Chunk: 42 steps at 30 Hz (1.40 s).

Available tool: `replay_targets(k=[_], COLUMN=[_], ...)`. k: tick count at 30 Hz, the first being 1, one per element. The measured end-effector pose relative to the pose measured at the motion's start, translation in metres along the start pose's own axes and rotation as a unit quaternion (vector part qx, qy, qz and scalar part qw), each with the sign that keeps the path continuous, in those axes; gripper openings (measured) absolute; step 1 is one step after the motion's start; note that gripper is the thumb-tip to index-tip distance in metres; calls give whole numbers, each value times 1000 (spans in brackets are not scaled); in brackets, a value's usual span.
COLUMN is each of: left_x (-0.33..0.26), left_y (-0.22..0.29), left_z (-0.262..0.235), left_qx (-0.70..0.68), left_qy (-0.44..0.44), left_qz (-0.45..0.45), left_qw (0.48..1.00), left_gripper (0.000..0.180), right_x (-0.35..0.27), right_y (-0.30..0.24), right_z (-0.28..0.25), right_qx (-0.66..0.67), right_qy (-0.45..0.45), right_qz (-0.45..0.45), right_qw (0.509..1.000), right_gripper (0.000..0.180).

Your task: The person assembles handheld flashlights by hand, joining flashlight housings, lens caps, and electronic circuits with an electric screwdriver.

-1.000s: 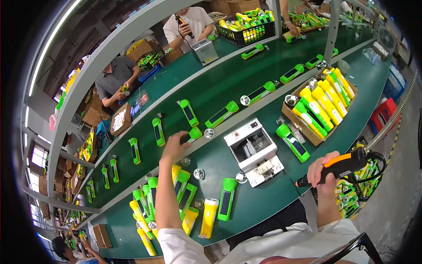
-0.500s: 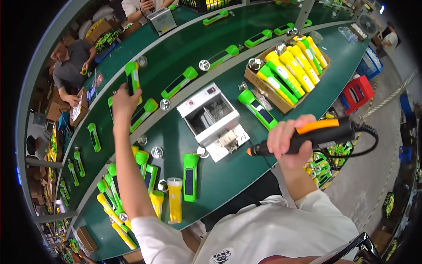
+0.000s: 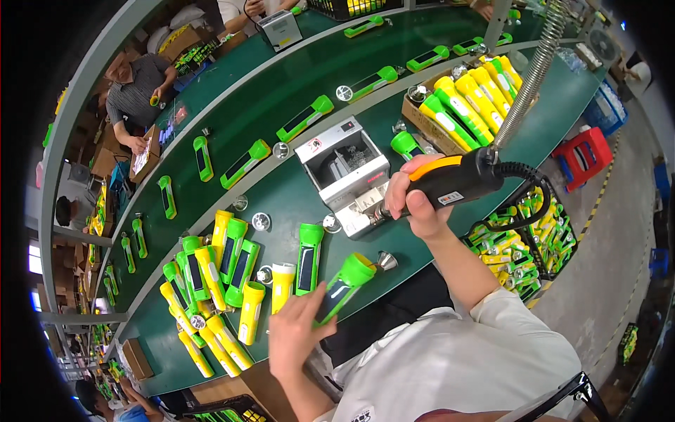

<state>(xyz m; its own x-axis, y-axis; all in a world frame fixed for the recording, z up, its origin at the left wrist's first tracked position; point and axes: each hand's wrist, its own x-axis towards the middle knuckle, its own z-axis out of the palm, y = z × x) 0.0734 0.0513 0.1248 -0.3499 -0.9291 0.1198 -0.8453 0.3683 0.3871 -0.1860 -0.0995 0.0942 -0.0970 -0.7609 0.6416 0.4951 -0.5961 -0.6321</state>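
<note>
Near the table's front edge, my left hand (image 3: 299, 334) is closed round a green flashlight (image 3: 349, 276) with a dark panel on its side. The flashlight is tilted, its wide head toward the upper right, with a silver reflector (image 3: 386, 261) beside it. My right hand (image 3: 420, 211) grips a black electric screwdriver (image 3: 457, 181) with an orange strip, hung from a coiled spring (image 3: 531, 77). The driver's tip is at the front of a white screw feeder (image 3: 315, 146); my fingers partly hide the tip. An upright green flashlight (image 3: 309, 260) stands left of the held one.
Several green and yellow flashlights (image 3: 211, 271) crowd the left of the table. A cardboard box (image 3: 416, 116) of flashlights stands beyond the feeder. Flashlights lie along the green conveyor (image 3: 232, 105). A crate (image 3: 545, 239) and red stool (image 3: 583, 158) are at right. A co-worker (image 3: 137, 91) sits opposite.
My left hand has come back from the conveyor to the table's front edge with a green flashlight. My right hand has moved the screwdriver left, to the feeder's front. The view has shifted slightly.
</note>
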Motion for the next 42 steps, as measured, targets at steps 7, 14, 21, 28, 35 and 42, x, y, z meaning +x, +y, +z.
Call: replay_targets(k=[7,14,21,28,35,42], left_x=[5,18,48,38,36,36], left_y=[4,5,5,-8,-15,-19], left_z=[47,73,114,120,127,130], left_qx=[47,69,-130,-257,-263,-274], left_qy=[-13,25,131,165,173,187], left_qz=[1,-3,-39,-86,-94,-82], left_qw=[999,997,982,948,944,940], left_gripper=[63,58,62,74,89,95], right_x=[9,60,37,-4,-29,-37], right_y=[3,6,-6,-7,19,28], right_z=[15,38,36,61,70,78], right_qx=[-84,-124,-51,-47,-54,17], right_qy=[-22,-40,-1,-34,-63,6], right_qz=[52,252,177,199,218,226], right_qw=[995,959,983,978,972,974], right_gripper=[34,26,19,32,35,28])
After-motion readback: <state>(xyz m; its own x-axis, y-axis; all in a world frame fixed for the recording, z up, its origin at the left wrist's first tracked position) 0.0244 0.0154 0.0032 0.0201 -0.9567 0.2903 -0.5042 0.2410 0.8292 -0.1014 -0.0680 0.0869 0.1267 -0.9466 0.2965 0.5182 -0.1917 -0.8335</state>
